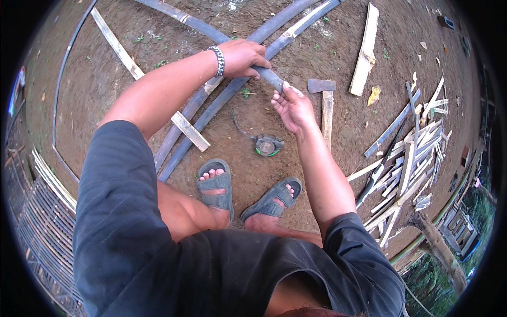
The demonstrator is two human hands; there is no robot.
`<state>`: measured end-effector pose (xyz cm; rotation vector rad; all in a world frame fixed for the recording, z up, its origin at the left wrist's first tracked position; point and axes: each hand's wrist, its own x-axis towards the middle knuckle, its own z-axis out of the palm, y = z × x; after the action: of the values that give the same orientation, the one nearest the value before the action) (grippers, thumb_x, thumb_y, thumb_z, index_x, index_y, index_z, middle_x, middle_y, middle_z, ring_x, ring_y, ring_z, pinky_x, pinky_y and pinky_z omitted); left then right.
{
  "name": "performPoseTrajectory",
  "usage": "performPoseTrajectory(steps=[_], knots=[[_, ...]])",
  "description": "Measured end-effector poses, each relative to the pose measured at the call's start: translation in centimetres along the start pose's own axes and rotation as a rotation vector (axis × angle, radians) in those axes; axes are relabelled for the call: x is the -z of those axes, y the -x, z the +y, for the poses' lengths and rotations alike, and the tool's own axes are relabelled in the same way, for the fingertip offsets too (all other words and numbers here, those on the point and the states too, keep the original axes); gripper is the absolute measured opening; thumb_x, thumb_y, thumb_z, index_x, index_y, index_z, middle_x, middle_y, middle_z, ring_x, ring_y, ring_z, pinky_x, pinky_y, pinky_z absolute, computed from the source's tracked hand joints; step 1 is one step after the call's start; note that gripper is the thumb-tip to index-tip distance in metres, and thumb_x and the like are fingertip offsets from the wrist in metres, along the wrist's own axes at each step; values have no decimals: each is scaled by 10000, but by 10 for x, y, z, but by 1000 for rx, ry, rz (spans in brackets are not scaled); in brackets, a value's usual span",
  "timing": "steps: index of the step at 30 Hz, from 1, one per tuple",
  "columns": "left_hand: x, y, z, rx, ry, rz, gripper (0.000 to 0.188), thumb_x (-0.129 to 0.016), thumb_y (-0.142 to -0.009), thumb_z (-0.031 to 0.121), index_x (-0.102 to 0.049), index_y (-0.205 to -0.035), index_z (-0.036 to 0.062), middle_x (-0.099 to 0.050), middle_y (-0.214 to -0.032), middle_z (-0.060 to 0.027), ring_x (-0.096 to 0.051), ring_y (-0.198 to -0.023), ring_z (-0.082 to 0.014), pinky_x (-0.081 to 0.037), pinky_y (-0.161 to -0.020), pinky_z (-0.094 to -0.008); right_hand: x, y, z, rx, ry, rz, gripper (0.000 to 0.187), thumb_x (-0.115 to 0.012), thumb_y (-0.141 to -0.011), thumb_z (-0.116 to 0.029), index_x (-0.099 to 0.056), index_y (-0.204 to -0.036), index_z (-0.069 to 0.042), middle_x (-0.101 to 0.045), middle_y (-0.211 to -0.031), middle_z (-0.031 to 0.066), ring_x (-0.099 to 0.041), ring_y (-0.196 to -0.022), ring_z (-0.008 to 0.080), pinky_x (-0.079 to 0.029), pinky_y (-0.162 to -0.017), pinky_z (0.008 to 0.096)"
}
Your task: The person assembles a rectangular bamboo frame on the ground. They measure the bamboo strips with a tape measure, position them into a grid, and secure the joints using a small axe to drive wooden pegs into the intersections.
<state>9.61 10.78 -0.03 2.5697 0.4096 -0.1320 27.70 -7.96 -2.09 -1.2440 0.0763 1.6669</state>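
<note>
A long dark bamboo strip runs from the far left edge toward me, its near end between my hands. My left hand, a chain bracelet on its wrist, is closed over the strip a little short of that end. With thumb and curled fingers, my right hand grips the strip's tip. Beneath it two more dark bamboo strips cross on the ground, slanting from near left to far right. A hatchet with a wooden handle lies just right of my right hand. Nearer my feet rests a round tape measure.
A pile of split bamboo pieces lies at the right. One pale wooden slat is beyond the hatchet, another at the far left. My sandalled feet stand close by. A slatted bamboo platform is at left.
</note>
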Motion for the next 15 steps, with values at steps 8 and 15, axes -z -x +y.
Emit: performPoseTrajectory(steps=[8,15], knots=[[-23,49,-12,93,-48,-15,402,-811,-825,284,-743,-1215,218,-661,-1129,-47,-629,-1166,-260,-496,-1007,-421,-15,-8,46,-73,150,68,170,-679,-1011,-184,-656,-1098,-40,-669,-917,17,-650,-809,115,-588,-729,278],[-29,79,-39,10,-58,65,477,-848,-721,219,-759,-1190,222,-660,-1024,-65,-640,-1002,-275,-504,-904,-425,-37,-24,73,-9,272,94,246,-677,-1009,-167,-657,-1179,10,-674,-946,61,-673,-850,170,-599,-773,303]])
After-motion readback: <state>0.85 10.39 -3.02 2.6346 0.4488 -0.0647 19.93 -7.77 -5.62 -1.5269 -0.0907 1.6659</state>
